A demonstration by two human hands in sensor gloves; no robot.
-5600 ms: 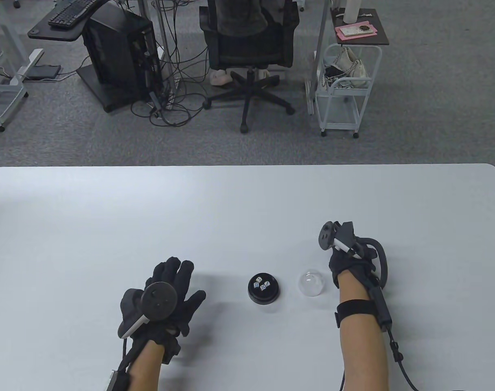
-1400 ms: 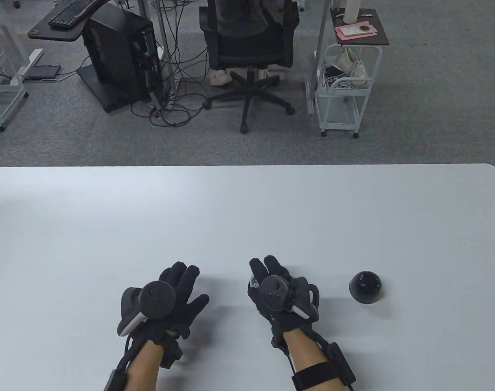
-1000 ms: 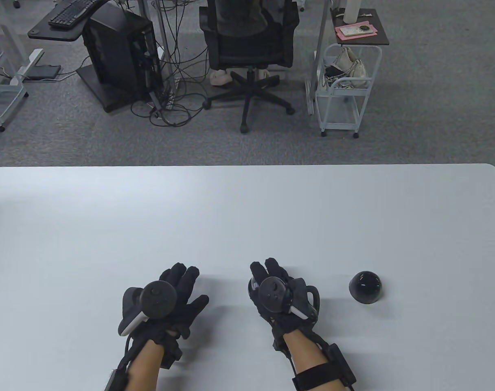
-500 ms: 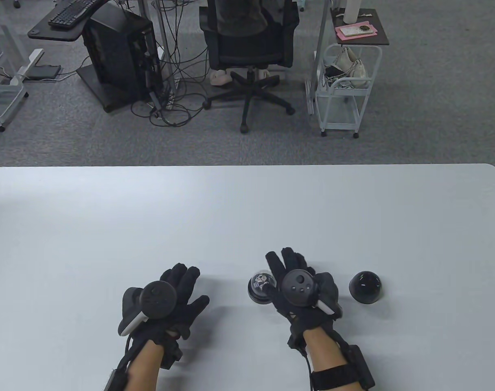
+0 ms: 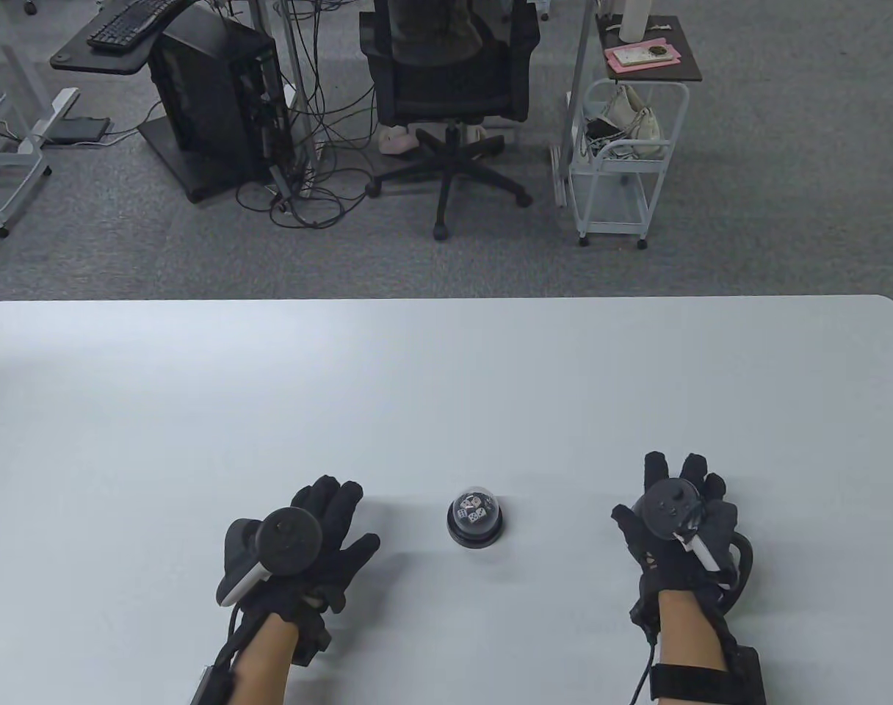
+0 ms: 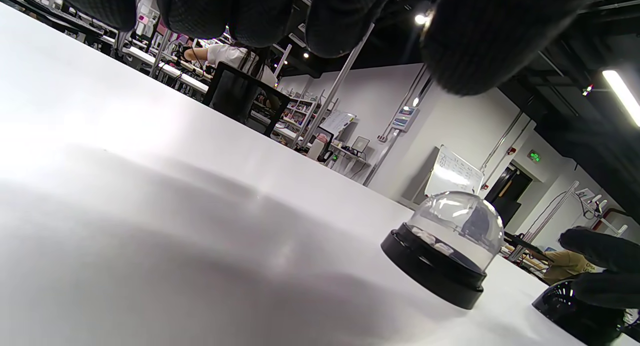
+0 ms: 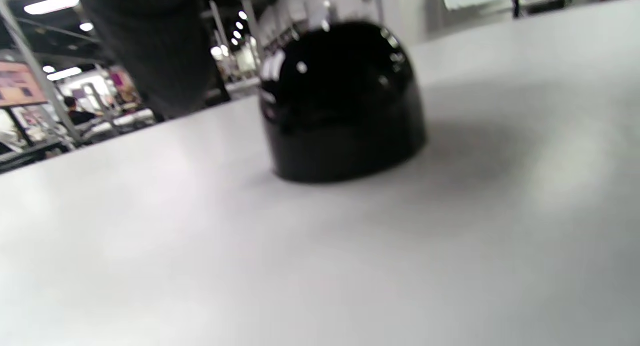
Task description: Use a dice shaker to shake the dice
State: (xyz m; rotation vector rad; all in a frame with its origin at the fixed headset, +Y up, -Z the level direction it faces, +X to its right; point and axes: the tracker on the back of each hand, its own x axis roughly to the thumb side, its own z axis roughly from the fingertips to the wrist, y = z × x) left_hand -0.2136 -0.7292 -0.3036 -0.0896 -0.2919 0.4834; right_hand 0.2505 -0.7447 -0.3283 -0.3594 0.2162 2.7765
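The dice shaker (image 5: 474, 520) stands on the white table (image 5: 446, 382), a black base with a clear dome over small white dice (image 5: 474, 510). It also shows in the left wrist view (image 6: 445, 246). My left hand (image 5: 340, 514) rests flat and open on the table to the shaker's left, holding nothing. My right hand (image 5: 674, 507) hovers with fingers spread over the black dome cover (image 7: 345, 101), which it hides in the table view. The cover stands on the table. In the left wrist view my right fingers (image 6: 600, 251) are just above the cover (image 6: 575, 311); contact is unclear.
Both hands and the shaker are near the table's front edge. Beyond the far edge are an office chair (image 5: 446, 81), a computer tower (image 5: 215, 95) and a white cart (image 5: 619, 161).
My right hand has let go of the domed shaker and moved right, over the black cover. The left hand has not moved.
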